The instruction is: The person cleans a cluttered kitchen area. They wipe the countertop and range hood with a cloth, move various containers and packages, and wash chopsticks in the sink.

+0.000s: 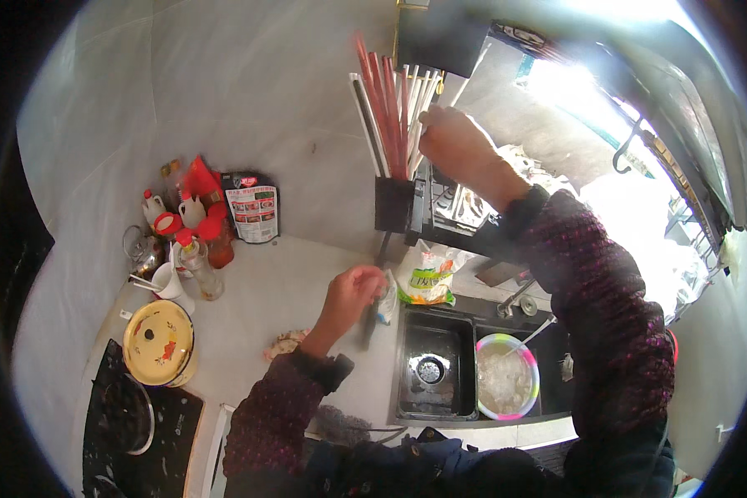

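Observation:
My right hand [465,148] is raised at the chopstick holder, its fingers closed round a thin pale chopstick [471,76] whose end points up and to the right. Red and white chopsticks [390,108] stand upright in the black holder [394,205], just left of that hand. Lower down, over the counter, my left hand [353,300] has its fingers curled. A dark narrow thing [368,328] shows beside its fingers; whether the hand grips it is hidden. A white and green plastic package [430,274] lies right of the left hand.
A black sink [430,397] has a basin of cloudy water [506,378] in its right bowl. Bottles [199,270], a standing pouch [253,207] and a yellow lidded enamel pot [159,336] stand at the left. A black cooktop [170,423] lies at the lower left. A window is at the right.

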Action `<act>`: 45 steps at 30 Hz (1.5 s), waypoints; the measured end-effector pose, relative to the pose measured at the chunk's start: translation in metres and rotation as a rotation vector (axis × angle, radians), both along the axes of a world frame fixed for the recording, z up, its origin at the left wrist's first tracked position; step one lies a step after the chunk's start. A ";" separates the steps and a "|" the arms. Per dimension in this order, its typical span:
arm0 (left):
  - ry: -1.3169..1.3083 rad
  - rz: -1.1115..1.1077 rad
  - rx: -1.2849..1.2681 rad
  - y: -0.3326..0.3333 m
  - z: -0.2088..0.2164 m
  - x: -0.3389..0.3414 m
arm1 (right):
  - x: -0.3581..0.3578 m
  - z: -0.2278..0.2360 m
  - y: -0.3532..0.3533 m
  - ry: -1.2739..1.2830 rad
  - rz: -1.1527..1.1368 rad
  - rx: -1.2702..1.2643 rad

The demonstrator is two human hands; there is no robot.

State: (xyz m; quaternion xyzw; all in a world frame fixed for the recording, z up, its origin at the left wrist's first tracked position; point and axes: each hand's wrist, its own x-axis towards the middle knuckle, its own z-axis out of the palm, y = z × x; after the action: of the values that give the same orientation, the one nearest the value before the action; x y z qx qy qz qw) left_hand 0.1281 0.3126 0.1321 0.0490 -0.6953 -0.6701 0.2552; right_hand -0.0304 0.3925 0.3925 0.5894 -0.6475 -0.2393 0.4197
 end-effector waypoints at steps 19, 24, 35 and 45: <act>-0.434 -0.112 0.073 -0.011 -0.103 0.072 | 0.025 -0.011 0.120 -1.431 0.616 -0.249; -0.682 -0.057 -0.052 0.005 -0.166 0.151 | 0.043 -0.078 0.242 -1.982 -0.044 -0.022; -0.720 0.067 -0.573 0.093 -0.180 0.187 | -0.083 -0.417 0.282 -2.591 -0.440 -1.522; -0.866 0.208 -0.656 0.139 -0.197 0.192 | -0.236 -0.507 0.261 -2.675 0.161 -2.432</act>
State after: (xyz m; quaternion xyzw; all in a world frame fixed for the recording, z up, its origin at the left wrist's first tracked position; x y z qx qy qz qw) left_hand 0.3206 0.4515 -0.0646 0.3062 -0.9006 -0.3083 0.0126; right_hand -0.2661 0.6538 -0.1143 0.2136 0.2789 -0.9209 0.1691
